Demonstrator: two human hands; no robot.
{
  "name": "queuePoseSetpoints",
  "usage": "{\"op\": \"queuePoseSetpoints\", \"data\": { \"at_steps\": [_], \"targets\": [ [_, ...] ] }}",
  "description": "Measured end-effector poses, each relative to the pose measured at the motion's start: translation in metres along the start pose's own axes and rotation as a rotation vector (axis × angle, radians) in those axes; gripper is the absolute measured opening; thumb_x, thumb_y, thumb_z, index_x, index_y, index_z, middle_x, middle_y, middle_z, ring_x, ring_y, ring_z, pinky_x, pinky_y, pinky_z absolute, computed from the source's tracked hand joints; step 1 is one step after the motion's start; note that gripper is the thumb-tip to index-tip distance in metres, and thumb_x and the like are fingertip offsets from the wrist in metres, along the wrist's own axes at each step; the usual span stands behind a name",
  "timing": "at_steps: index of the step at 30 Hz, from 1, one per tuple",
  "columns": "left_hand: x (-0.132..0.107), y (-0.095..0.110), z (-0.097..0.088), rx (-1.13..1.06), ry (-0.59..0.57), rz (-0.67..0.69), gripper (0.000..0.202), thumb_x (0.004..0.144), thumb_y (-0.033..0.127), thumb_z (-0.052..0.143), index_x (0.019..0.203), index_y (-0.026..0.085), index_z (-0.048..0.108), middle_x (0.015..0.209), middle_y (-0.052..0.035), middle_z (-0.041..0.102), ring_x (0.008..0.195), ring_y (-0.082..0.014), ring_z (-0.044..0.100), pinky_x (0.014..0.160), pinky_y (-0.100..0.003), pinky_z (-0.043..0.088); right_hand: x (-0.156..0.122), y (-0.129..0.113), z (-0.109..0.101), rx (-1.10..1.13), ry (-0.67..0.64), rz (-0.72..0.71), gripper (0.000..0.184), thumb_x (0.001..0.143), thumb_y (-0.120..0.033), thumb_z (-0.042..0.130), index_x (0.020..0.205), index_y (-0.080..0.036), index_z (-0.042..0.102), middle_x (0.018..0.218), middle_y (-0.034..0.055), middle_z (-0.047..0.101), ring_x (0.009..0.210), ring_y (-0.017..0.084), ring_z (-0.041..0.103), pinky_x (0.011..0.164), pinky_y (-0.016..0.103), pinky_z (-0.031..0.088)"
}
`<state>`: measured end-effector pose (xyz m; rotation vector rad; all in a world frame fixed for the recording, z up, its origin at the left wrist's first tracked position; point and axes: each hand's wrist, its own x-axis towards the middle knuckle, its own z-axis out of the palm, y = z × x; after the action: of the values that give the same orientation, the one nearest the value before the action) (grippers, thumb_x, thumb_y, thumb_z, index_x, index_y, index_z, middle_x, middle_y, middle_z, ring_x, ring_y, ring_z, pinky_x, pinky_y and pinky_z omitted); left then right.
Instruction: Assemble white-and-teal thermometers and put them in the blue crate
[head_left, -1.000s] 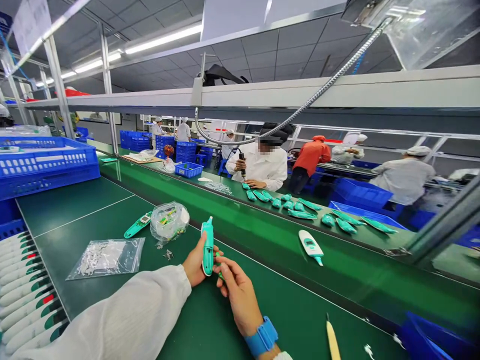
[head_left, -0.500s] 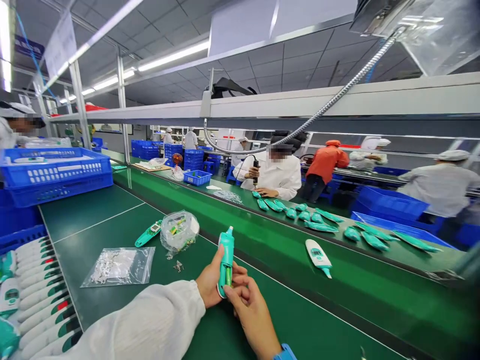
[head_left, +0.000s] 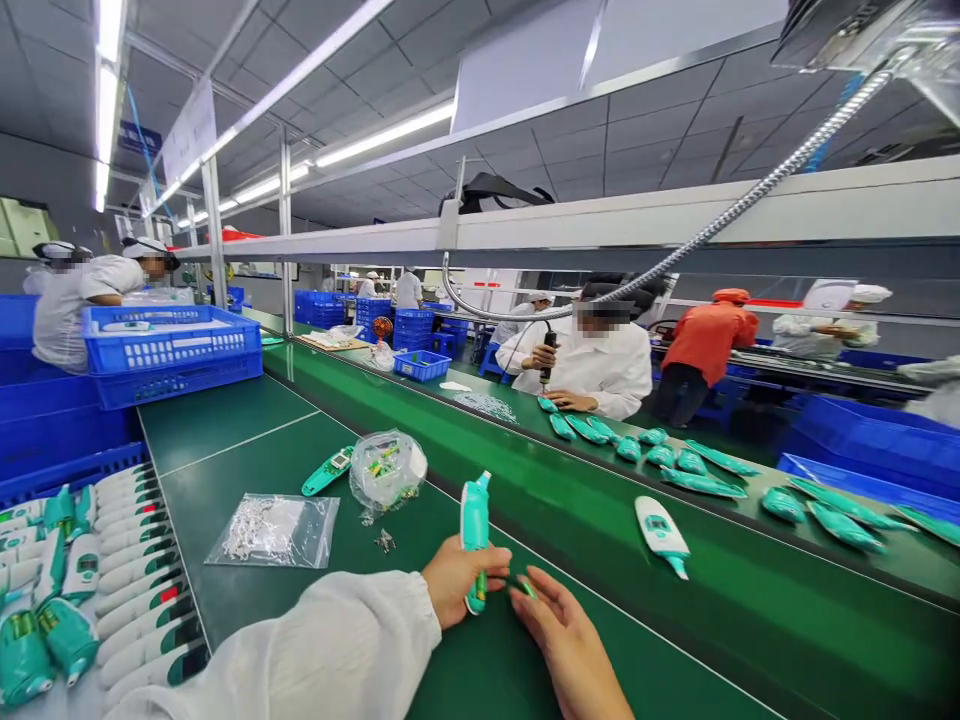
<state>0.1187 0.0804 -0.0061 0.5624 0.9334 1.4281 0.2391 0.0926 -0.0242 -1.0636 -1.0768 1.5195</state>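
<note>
Teal plastic casing [head_left: 475,527] gripped in the left hand [head_left: 455,582], right hand [head_left: 561,635] just beside.

- a blue plastic crate [head_left: 171,348] with slotted walls
- a clear zip bag [head_left: 274,530] of small white parts
- teal plastic shells [head_left: 703,483] lying in a row
- a person in an orange jacket [head_left: 709,345], farther off

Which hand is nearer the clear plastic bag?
The left hand, gripping a teal device, sits below and right of the bag; the right hand is farther off to its lower right.
</note>
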Motion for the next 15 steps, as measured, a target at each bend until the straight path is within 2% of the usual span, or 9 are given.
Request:
{"op": "queuePoseSetpoints", "data": {
  "at_steps": [1, 3, 5, 7, 10, 12, 15],
  "targets": [
    [-0.0006, -0.0010, -0.0017, 0.003, -0.008, -0.012, 0.026, 0.057, 0.017, 0.073, 0.065, 0.011, 0.049, 0.061, -0.0012, 0.054, 0.061, -0.0105, 0.054, 0.065, -0.024, 0.042, -0.0017, -0.0018, -0.0005, 0.018, -0.013, -0.024, 0.060, 0.045, -0.034, 0.076, 0.096, -0.016, 0.050, 0.091, 0.0062, 0.062, 0.084, 0.017, 0.059, 0.074, 0.025, 0.048],
    [-0.0028, -0.0033, -0.0041, 0.008, -0.034, -0.024, 0.023, 0.058, 0.011, 0.070, 0.064, 0.012, 0.048, 0.057, 0.0003, 0.053, 0.058, -0.0106, 0.054, 0.064, -0.026, 0.043, -0.0056, -0.0038, 0.0009, 0.013, -0.047, -0.078, 0.059, 0.049, -0.038, 0.073, 0.099, -0.015, 0.050, 0.099, 0.0088, 0.061, 0.087, 0.020, 0.060, 0.080, 0.031, 0.047],
    [-0.0052, -0.0054, -0.0053, 0.008, -0.068, -0.032, 0.020, 0.061, 0.010, 0.067, 0.065, 0.012, 0.047, 0.059, -0.0001, 0.054, 0.057, -0.0107, 0.055, 0.063, -0.026, 0.043, -0.0081, -0.0035, 0.0035, -0.018, -0.036, -0.119, 0.057, 0.055, -0.044, 0.069, 0.100, -0.015, 0.049, 0.099, 0.0091, 0.060, 0.081, 0.020, 0.061, 0.077, 0.034, 0.048],
    [-0.0072, -0.0068, -0.0060, 0.011, -0.097, -0.046, 0.020, 0.063, 0.011, 0.066, 0.066, 0.012, 0.047, 0.063, -0.0011, 0.056, 0.059, -0.0108, 0.056, 0.063, -0.026, 0.044, -0.0089, -0.0018, 0.0046, -0.063, -0.004, -0.155, 0.052, 0.058, -0.048, 0.066, 0.095, -0.015, 0.050, 0.089, 0.0073, 0.062, 0.072, 0.018, 0.060, 0.069, 0.033, 0.049],
    [-0.0083, -0.0080, -0.0073, 0.028, -0.112, -0.067, 0.023, 0.063, 0.016, 0.069, 0.070, 0.013, 0.047, 0.066, -0.0023, 0.058, 0.063, -0.0118, 0.057, 0.064, -0.026, 0.045, -0.0089, 0.0003, 0.0019, -0.138, 0.037, -0.219, 0.043, 0.062, -0.050, 0.063, 0.084, -0.015, 0.054, 0.068, 0.0025, 0.060, 0.061, 0.014, 0.054, 0.059, 0.028, 0.044],
    [-0.0078, -0.0083, -0.0083, 0.044, -0.105, -0.081, 0.027, 0.062, 0.022, 0.071, 0.074, 0.013, 0.049, 0.068, -0.0024, 0.058, 0.063, -0.0115, 0.057, 0.060, -0.024, 0.045, -0.0090, 0.0008, -0.0006, -0.169, 0.052, -0.254, 0.040, 0.065, -0.050, 0.060, 0.082, -0.015, 0.056, 0.065, 0.0009, 0.057, 0.061, 0.013, 0.051, 0.060, 0.026, 0.042],
    [-0.0065, -0.0083, -0.0090, 0.057, -0.089, -0.099, 0.033, 0.063, 0.037, 0.070, 0.076, 0.013, 0.050, 0.065, 0.0000, 0.055, 0.055, -0.0082, 0.053, 0.046, -0.018, 0.038, -0.0096, 0.0016, -0.0010, -0.188, 0.027, -0.269, 0.037, 0.070, -0.050, 0.055, 0.084, -0.016, 0.053, 0.064, -0.0005, 0.055, 0.061, 0.012, 0.049, 0.058, 0.025, 0.040]
  ]
}}
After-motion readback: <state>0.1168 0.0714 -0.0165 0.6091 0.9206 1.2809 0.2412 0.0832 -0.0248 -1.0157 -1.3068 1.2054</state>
